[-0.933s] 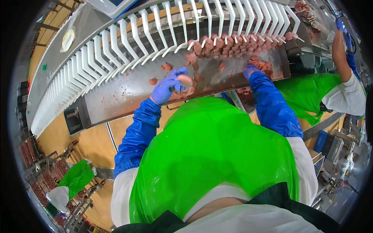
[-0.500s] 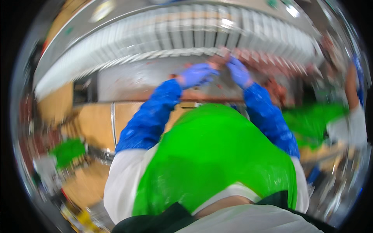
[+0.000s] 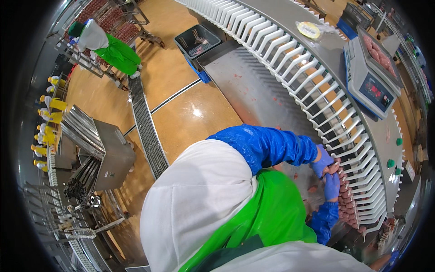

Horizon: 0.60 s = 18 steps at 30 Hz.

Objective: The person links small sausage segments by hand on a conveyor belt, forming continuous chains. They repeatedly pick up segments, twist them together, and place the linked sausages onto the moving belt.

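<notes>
My left hand (image 3: pixel 322 161), in a purple glove, closes on pink sausage links (image 3: pixel 334 168) beside the white hooks (image 3: pixel 351 156) of a curved hanging line. Just below it, my right hand (image 3: pixel 332 187), gloved alike, has its fingers closed at the same links. More linked sausages (image 3: pixel 348 209) hang in a dense row from the hooks next to my right hand. Blue sleeves cover both forearms. Exactly how the fingertips grip is partly hidden by the gloves.
A steel trough (image 3: pixel 258 86) with meat scraps runs under the hooks. Beyond them stands a scale (image 3: pixel 374 88) bearing sausages. A dark crate (image 3: pixel 197 41) is at the trough's end. A steel cart (image 3: pixel 113 154) and a person in a green apron (image 3: pixel 115 52) are at left.
My view has swung leftward and tilted, so the hands now appear at the right and the floor at the left. Both hands stay close together at the sausages by the hooks.
</notes>
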Available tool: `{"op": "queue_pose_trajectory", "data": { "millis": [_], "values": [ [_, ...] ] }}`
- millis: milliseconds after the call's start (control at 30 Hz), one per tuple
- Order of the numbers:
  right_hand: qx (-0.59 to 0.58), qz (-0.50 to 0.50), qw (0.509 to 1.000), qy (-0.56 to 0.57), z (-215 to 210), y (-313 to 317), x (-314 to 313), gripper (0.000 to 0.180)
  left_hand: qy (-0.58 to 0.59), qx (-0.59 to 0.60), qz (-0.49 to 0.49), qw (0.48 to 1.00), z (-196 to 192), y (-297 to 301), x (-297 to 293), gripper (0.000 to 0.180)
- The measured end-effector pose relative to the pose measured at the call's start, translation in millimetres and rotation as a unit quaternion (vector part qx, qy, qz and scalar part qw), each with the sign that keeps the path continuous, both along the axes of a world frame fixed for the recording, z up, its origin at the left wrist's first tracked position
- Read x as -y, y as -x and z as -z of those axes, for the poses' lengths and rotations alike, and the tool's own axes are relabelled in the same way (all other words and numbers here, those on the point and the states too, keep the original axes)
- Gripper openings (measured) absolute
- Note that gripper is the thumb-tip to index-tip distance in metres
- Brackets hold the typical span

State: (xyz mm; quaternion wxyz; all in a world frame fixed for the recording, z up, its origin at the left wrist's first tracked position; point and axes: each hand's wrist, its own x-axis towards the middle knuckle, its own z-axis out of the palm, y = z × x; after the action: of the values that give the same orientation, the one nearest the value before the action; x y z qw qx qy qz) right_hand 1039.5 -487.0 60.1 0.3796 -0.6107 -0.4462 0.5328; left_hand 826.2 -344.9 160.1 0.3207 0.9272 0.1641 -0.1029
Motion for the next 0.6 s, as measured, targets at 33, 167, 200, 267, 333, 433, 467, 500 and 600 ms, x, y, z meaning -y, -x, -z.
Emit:
{"op": "queue_pose_trajectory", "data": {
  "millis": [33, 167, 200, 267, 333, 433, 467, 500, 600],
  "values": [
    [-0.024, -0.038, 0.999, 0.026, -3, 3, 5, 0.062, 0.053, 0.009, 0.012, 0.998, 4, 4, -4, 0.052],
    [-0.156, -0.073, 0.984, 0.033, -3, 39, 0, 0.06, 0.086, 0.047, 0.019, 0.995, 17, 23, 8, 0.043],
    [-0.21, -0.049, 0.977, 0.011, -1, 50, -7, 0.059, 0.008, 0.126, 0.009, 0.992, 21, 30, 21, 0.042],
    [-0.368, -0.007, 0.928, -0.053, -1, 63, -18, 0.058, 0.119, 0.059, 0.0, 0.991, 24, 40, 23, 0.04],
    [-0.519, -0.026, 0.847, -0.114, -2, 69, -24, 0.057, 0.138, 0.012, -0.048, 0.989, 25, 49, 19, 0.038],
    [-0.601, -0.129, 0.773, -0.16, -4, 68, -27, 0.056, 0.215, 0.003, -0.089, 0.973, 22, 58, 8, 0.034],
    [-0.548, -0.076, 0.825, -0.116, -4, 67, -29, 0.05, 0.257, 0.012, -0.092, 0.962, 20, 58, 6, 0.033],
    [-0.461, -0.041, 0.881, -0.096, -4, 67, -29, 0.049, 0.299, 0.02, -0.094, 0.95, 20, 57, 6, 0.033],
    [-0.337, 0.036, 0.939, -0.047, -1, 70, -36, 0.046, 0.208, 0.041, -0.028, 0.977, 22, 48, 18, 0.031]
  ]
}}
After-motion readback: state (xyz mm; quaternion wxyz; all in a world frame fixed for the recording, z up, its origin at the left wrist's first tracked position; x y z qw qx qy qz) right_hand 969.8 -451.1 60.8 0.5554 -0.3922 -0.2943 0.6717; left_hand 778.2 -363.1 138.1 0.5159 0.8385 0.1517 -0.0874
